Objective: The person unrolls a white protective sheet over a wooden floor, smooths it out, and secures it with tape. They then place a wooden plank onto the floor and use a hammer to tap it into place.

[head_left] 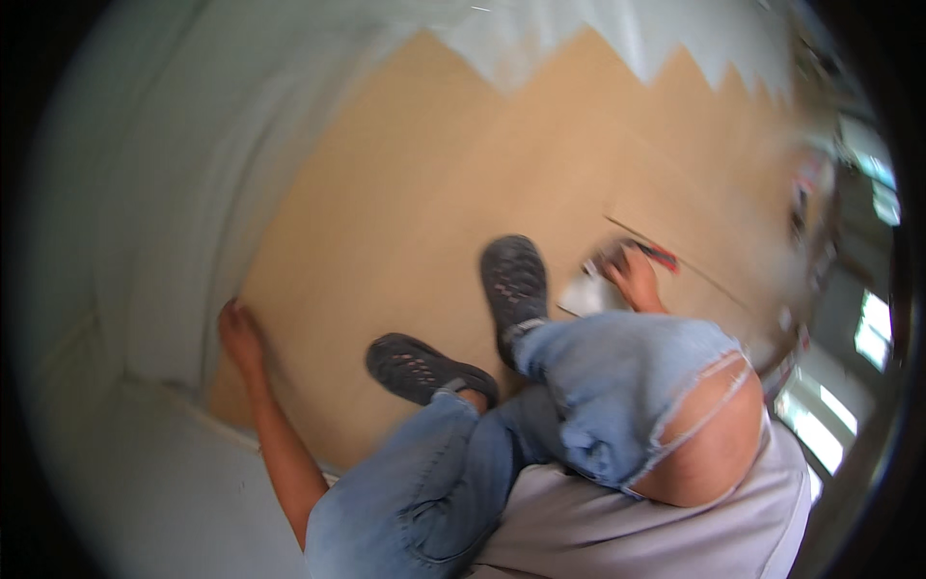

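My left hand [240, 336] rests at the left border of the tan flooring [386, 212], beside a pale wall or sheet. Its fingers look extended, though blurred, and nothing shows in them. On the right, beyond my bent knee, my right hand [634, 277] is closed around a slim red-and-black tool [658, 255], its exact kind smeared by motion. Under and beside that hand lies a small white patch [585, 293] with a dark lower edge; whether it is a loose piece or a gap, I cannot tell. A dark seam [709, 280] runs across the boards near the tool.
My dark shoes [514, 280] stand on the tan surface in the middle. Its far edge is a zigzag against whitish sheeting [540, 43]. Pale material [164, 241] rises along the left. Blurred clutter [810, 203] and bright windows [873, 328] are at the right.
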Action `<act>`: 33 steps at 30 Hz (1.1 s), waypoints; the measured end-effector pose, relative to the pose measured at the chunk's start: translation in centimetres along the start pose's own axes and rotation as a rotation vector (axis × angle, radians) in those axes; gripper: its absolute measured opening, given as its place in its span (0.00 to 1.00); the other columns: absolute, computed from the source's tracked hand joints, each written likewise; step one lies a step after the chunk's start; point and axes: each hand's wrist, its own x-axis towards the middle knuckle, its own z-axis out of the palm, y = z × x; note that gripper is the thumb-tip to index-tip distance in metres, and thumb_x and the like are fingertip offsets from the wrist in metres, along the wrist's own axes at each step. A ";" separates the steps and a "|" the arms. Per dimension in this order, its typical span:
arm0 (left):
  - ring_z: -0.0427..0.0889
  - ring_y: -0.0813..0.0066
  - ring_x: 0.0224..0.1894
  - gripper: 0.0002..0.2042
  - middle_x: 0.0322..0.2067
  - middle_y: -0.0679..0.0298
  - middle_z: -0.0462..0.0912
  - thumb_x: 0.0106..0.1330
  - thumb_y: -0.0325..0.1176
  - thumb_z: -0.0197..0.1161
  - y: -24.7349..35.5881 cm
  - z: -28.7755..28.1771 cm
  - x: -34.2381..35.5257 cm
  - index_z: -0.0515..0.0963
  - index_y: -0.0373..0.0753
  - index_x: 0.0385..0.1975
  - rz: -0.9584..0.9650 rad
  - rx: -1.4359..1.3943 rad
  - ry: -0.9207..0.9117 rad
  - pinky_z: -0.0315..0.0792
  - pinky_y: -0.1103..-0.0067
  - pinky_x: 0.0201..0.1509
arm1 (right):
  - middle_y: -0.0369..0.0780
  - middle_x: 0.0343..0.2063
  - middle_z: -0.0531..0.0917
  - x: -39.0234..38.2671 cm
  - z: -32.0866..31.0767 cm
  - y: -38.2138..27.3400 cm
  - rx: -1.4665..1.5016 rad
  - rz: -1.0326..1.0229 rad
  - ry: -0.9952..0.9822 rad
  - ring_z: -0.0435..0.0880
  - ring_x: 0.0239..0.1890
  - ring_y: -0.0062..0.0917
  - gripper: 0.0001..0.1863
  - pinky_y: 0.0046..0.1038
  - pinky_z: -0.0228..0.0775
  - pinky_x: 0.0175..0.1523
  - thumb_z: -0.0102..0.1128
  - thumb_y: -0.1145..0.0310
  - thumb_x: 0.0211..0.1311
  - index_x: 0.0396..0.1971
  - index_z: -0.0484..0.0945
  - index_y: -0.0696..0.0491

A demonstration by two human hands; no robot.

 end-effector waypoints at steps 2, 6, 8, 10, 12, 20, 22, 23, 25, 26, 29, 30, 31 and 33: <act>0.79 0.46 0.56 0.19 0.53 0.46 0.83 0.78 0.40 0.54 3.6 -0.1 0.5 0.80 0.30 0.54 -0.059 -0.073 0.020 0.70 0.62 0.64 | 0.55 0.50 0.78 -4.6 1.1 1.5 -0.042 0.004 0.000 0.76 0.56 0.52 0.34 0.45 0.69 0.63 0.79 0.58 0.51 0.55 0.78 0.59; 0.78 0.45 0.59 0.17 0.57 0.47 0.82 0.75 0.38 0.57 6.1 -1.9 2.1 0.81 0.31 0.53 0.078 0.000 0.036 0.70 0.61 0.65 | 0.56 0.52 0.77 -7.6 0.4 3.6 -0.064 0.115 -0.033 0.75 0.57 0.53 0.32 0.45 0.69 0.64 0.79 0.59 0.49 0.52 0.79 0.60; 0.76 0.44 0.62 0.19 0.61 0.47 0.79 0.75 0.40 0.56 5.1 -1.9 3.3 0.80 0.33 0.56 0.158 -0.018 0.061 0.68 0.61 0.68 | 0.56 0.53 0.76 -7.2 0.2 4.7 -0.073 0.143 -0.044 0.75 0.57 0.53 0.31 0.46 0.68 0.64 0.79 0.59 0.48 0.50 0.79 0.60; 0.72 0.45 0.66 0.22 0.68 0.48 0.73 0.76 0.43 0.55 5.6 -1.7 4.2 0.77 0.36 0.62 0.129 0.002 -0.034 0.64 0.61 0.72 | 0.57 0.54 0.75 -7.1 -0.7 5.8 -0.103 0.175 -0.067 0.74 0.58 0.53 0.30 0.46 0.68 0.64 0.79 0.59 0.47 0.48 0.80 0.61; 0.69 0.45 0.68 0.24 0.70 0.49 0.69 0.76 0.45 0.54 5.0 -1.4 4.6 0.74 0.39 0.65 0.087 0.062 -0.056 0.63 0.61 0.73 | 0.57 0.55 0.75 -6.0 -1.1 6.6 -0.119 0.179 -0.088 0.74 0.58 0.54 0.29 0.46 0.68 0.64 0.78 0.60 0.47 0.46 0.80 0.61; 0.68 0.43 0.69 0.28 0.69 0.45 0.69 0.75 0.49 0.56 3.3 -3.3 10.8 0.71 0.35 0.66 0.091 0.268 0.009 0.62 0.58 0.74 | 0.60 0.59 0.72 -2.8 -2.6 6.5 -0.172 0.175 -0.085 0.72 0.60 0.55 0.26 0.46 0.67 0.66 0.78 0.61 0.43 0.39 0.82 0.63; 0.69 0.42 0.68 0.28 0.67 0.43 0.71 0.74 0.48 0.57 2.6 -5.3 13.2 0.71 0.33 0.66 0.074 0.260 0.187 0.64 0.57 0.72 | 0.60 0.60 0.72 -1.4 -2.3 4.6 -0.175 0.113 -0.071 0.72 0.61 0.55 0.25 0.46 0.67 0.66 0.78 0.61 0.42 0.37 0.82 0.64; 0.70 0.41 0.67 0.28 0.67 0.42 0.71 0.74 0.47 0.57 3.4 -6.0 14.5 0.71 0.32 0.66 0.072 0.246 0.293 0.65 0.57 0.72 | 0.60 0.61 0.72 -0.7 -2.5 3.7 -0.181 0.084 -0.053 0.71 0.61 0.55 0.25 0.46 0.67 0.66 0.78 0.61 0.42 0.36 0.83 0.64; 0.71 0.42 0.67 0.27 0.66 0.42 0.72 0.74 0.46 0.58 4.9 -7.2 15.5 0.72 0.33 0.66 0.027 0.169 0.466 0.65 0.58 0.72 | 0.61 0.62 0.71 1.2 -2.7 0.7 -0.172 -0.026 -0.020 0.71 0.61 0.55 0.24 0.47 0.67 0.66 0.78 0.62 0.41 0.34 0.83 0.65; 0.71 0.42 0.67 0.27 0.65 0.42 0.73 0.74 0.46 0.58 5.5 -7.5 15.6 0.72 0.34 0.66 0.004 0.140 0.555 0.65 0.58 0.72 | 0.61 0.62 0.71 3.0 -2.5 -1.6 -0.158 -0.118 -0.003 0.71 0.62 0.55 0.24 0.47 0.66 0.67 0.78 0.62 0.41 0.33 0.83 0.65; 0.70 0.48 0.69 0.27 0.67 0.47 0.74 0.75 0.46 0.59 8.5 -4.1 13.3 0.72 0.37 0.67 0.035 0.031 0.343 0.62 0.61 0.74 | 0.63 0.64 0.70 8.9 -4.8 -11.6 -0.073 -0.417 -0.029 0.70 0.64 0.57 0.20 0.48 0.65 0.68 0.78 0.66 0.37 0.30 0.83 0.63; 0.71 0.49 0.68 0.26 0.66 0.48 0.75 0.74 0.45 0.60 11.0 -2.9 12.2 0.72 0.38 0.67 0.121 -0.097 0.261 0.64 0.62 0.73 | 0.63 0.66 0.68 11.6 -5.2 -12.6 -0.139 -0.573 -0.033 0.69 0.65 0.57 0.18 0.49 0.64 0.69 0.79 0.69 0.35 0.27 0.82 0.61; 0.73 0.51 0.67 0.26 0.65 0.49 0.76 0.73 0.45 0.62 12.9 -2.0 10.0 0.73 0.39 0.67 0.192 -0.206 0.166 0.65 0.64 0.72 | 0.62 0.67 0.67 13.6 -4.8 -15.7 -0.111 -0.675 -0.025 0.68 0.66 0.58 0.17 0.51 0.63 0.69 0.80 0.68 0.34 0.23 0.80 0.59; 0.77 0.54 0.62 0.26 0.59 0.52 0.80 0.70 0.41 0.67 16.3 -0.7 6.8 0.74 0.40 0.66 0.188 -0.286 0.082 0.69 0.66 0.68 | 0.60 0.68 0.66 16.7 -5.2 -22.2 -0.180 -0.799 -0.109 0.66 0.69 0.58 0.17 0.50 0.62 0.71 0.81 0.66 0.34 0.22 0.81 0.58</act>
